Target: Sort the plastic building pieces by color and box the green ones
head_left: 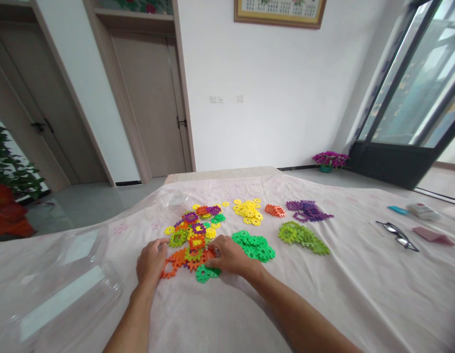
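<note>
Here, the left hand (151, 260), fingers curled, is just beside the mixed pile (193, 239), which lies between both hands, its long axis running away and slightly rightward; the right hand (227, 255) overlaps its near end. Whether either pinches anything, I cannot tell.

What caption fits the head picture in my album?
Both hands at a mixed pile of colourful pieces, one-colour heaps nearby.

Before me a mixed heap (196, 235) of flat, notched plastic pieces lies jumbled and overlapping; to its right I have a yellow pile (248, 213), a small orange pile (275, 211) and a purple pile (311, 211) in the far row; a green pile (253, 246) and a lime pile (302, 238) lie nearer me.
</note>
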`<state>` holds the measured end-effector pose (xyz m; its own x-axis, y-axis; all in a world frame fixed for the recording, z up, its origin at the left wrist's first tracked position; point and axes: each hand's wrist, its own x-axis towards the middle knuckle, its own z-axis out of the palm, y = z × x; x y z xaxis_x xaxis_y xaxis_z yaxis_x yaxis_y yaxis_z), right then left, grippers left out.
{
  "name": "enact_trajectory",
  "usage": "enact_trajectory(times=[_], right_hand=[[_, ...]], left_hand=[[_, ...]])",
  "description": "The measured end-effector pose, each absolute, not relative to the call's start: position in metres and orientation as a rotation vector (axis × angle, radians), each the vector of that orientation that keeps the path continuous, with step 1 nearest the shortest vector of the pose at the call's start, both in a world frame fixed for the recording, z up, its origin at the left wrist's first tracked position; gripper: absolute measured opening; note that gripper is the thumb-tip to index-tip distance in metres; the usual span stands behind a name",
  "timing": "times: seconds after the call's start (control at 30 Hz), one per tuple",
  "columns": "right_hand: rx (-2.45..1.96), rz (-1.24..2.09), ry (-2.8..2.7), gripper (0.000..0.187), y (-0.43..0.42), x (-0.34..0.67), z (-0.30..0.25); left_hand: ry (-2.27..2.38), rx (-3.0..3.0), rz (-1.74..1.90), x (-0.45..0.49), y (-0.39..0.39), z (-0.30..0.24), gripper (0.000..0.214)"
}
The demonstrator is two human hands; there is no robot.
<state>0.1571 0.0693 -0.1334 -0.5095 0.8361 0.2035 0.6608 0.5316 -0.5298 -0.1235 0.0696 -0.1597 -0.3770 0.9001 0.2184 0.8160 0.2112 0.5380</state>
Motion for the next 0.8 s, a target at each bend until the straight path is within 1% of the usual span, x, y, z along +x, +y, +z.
enact_trajectory(times=[0.1,0.23,0.3,0.37,0.43,0.5,0.7,0.8], right_hand=[[-1.204,0.499,-2.413,0.047,0.067,0.159,-0.132],[-1.315,0.587,-2.306,0.053,0.067,0.158,-0.132],[-1.380,0.687,-2.185,0.048,0.067,0.156,-0.133],[-1.389,0.765,-2.069,0.035,0.067,0.154,-0.134],[-1.357,0.765,-1.996,0.023,0.067,0.153,-0.135],[-1.323,0.710,-1.960,0.016,0.068,0.153,-0.134],[-1.289,0.554,-1.845,0.014,0.081,0.173,-0.122],[-1.363,0.492,-1.728,0.018,0.099,0.202,-0.118]], left_hand=[[2.330,1.677,0.883,-0.124,0.070,-0.161,0.035],[2.338,1.669,0.875,-0.122,0.068,-0.157,0.034],[2.342,1.674,0.875,-0.120,0.067,-0.155,0.034],[2.344,1.679,0.875,-0.119,0.065,-0.152,0.035],[2.342,1.678,0.872,-0.118,0.065,-0.151,0.035],[2.336,1.676,0.873,-0.118,0.065,-0.151,0.036],[2.331,1.640,0.852,-0.121,0.067,-0.156,0.036],[2.329,1.652,0.838,-0.123,0.068,-0.157,0.036]])
